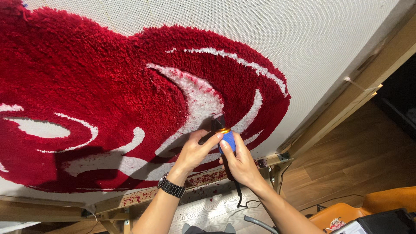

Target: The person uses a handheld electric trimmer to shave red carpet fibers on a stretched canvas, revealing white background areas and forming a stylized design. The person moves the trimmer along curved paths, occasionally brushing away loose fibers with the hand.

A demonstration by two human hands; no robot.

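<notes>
A blue-bodied trimming tool (227,141) with an orange collar and a dark head is held against a red and white tufted rug (130,99), which is stretched on pale backing cloth (303,39) in a wooden frame (346,104). The tool's head is pressed at the edge of a white curved band, low on the rug's right lobe. The right hand (240,162) is wrapped around the blue body from below, its fingers closed on it and the forearm raised steeply from the lower right. The left hand (195,149) is brought in from the lower left, wrist bent upward, its fingers curled onto the tool's upper end beside the collar. A dark metal watch (171,187) is worn on the left wrist. A black cord (238,195) hangs from the tool. Red fluff is scattered along the frame's lower rail (203,178).
</notes>
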